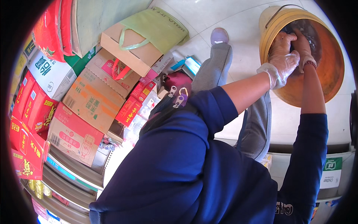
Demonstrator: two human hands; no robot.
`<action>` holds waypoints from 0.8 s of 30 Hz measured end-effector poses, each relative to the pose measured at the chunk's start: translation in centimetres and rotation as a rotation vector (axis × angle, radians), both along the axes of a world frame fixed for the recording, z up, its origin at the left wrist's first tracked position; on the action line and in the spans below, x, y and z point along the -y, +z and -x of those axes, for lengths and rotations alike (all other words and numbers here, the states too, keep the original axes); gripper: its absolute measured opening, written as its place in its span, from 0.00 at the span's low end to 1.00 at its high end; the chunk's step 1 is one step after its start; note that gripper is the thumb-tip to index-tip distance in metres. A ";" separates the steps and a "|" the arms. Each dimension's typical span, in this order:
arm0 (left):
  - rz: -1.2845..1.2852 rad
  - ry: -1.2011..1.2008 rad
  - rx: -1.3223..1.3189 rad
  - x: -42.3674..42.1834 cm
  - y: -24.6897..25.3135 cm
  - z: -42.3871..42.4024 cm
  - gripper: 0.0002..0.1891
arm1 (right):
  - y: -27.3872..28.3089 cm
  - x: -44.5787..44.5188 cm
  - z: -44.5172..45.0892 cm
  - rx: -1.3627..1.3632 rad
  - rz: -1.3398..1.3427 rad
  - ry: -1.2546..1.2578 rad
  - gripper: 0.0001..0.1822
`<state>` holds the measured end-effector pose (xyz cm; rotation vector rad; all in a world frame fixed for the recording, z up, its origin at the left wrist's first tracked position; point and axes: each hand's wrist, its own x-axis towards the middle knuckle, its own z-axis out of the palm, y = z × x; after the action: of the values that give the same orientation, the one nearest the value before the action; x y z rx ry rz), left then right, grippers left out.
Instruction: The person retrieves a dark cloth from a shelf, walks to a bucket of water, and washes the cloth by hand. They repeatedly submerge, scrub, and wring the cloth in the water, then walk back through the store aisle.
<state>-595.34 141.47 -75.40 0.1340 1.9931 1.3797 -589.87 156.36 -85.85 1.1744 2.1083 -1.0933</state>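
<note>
Both my hands are down inside a yellow plastic bucket with dark liquid in its bottom. A thin, clear plastic glove covers each hand. My left hand has its fingers bent near the bucket's inner left wall. Close beside it, my right hand points down into the liquid, with a dark red beaded bracelet at the wrist. The right fingertips are hidden. Something dark lies under the fingers, and I cannot tell whether either hand grips it. The bucket's wire handle rests at the far rim.
On the left stand stacked drink cartons, red boxes and a green bag by a cardboard box. Metal shelving runs below them. My shoe is on the pale tiled floor. A white-and-green carton sits at right.
</note>
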 end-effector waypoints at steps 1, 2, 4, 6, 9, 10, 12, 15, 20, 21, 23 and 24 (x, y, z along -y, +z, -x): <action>0.004 0.036 0.032 0.3 -0.2 0.0 0.25 | 0.2 0.4 0.2 -0.024 0.076 -0.081 0.24; 0.046 -0.011 0.091 0.8 -0.4 0.1 0.32 | 1.1 1.0 -0.8 -0.135 0.078 -0.178 0.21; 0.193 0.067 0.229 1.3 -0.1 0.9 0.38 | 8.1 4.0 1.0 -0.336 0.076 -0.189 0.18; 0.159 0.199 0.417 1.4 0.6 1.4 0.50 | 16.0 6.0 1.6 -0.337 0.148 -0.223 0.16; -0.410 0.457 0.952 1.5 3.1 3.0 0.42 | 23.4 7.2 -0.8 -0.414 0.337 -0.490 0.13; -0.463 0.497 0.893 1.4 3.1 2.8 0.36 | 24.8 7.8 -1.4 -0.485 0.416 -0.609 0.13; -0.542 0.423 0.902 1.7 1.8 1.7 0.27 | 24.5 8.5 -3.3 -0.589 0.520 -0.802 0.18; -0.627 0.384 0.961 2.1 1.7 2.0 0.20 | 23.0 9.9 -1.1 -0.575 0.253 -0.406 0.12; -0.720 0.397 1.162 1.8 0.4 0.1 0.25 | 13.7 10.6 1.2 -0.624 -0.030 -0.529 0.18; -0.611 0.417 1.097 1.1 1.7 0.2 0.25 | 12.5 9.7 2.0 -0.605 -0.067 -0.636 0.19; -0.558 0.463 1.189 1.0 3.2 0.1 0.25 | 13.5 6.8 3.7 -0.491 0.401 -1.083 0.24; -0.503 0.466 1.206 0.9 3.4 0.3 0.24 | 12.8 6.2 3.6 -0.506 0.416 -1.078 0.28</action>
<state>-595.67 140.55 -72.03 -0.7991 0.6694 1.6232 -593.43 150.16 -73.07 2.0009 1.3016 -2.3508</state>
